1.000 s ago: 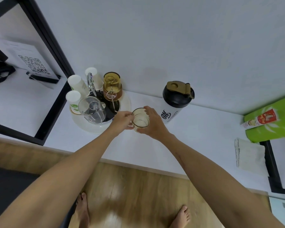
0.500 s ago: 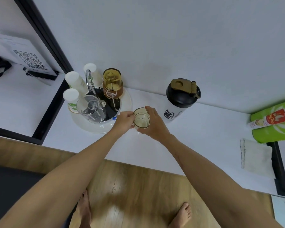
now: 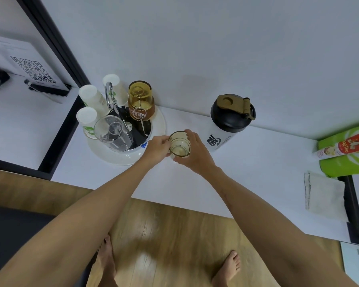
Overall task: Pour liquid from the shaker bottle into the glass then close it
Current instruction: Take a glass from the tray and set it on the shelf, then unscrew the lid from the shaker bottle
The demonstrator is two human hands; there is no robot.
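Observation:
A small amber-tinted glass (image 3: 180, 144) stands upright on the white counter (image 3: 257, 172), open end up. My left hand (image 3: 157, 149) grips its left side and my right hand (image 3: 195, 154) wraps its right side. The shaker bottle (image 3: 229, 123), white body with a black lid and a tan flip cap, stands a short way to the right of the glass by the wall. Its cap looks closed. Neither hand touches the bottle.
A round white tray (image 3: 160, 121) at the left holds a clear pitcher (image 3: 112, 133), an upturned amber glass (image 3: 141, 100) and several paper cups (image 3: 91, 96). A green packet (image 3: 346, 150) and a folded cloth (image 3: 323, 193) lie at the right. A black frame (image 3: 56, 141) borders the counter's left.
The view has shifted slightly; both hands stay on the glass at about the same spot beside the tray.

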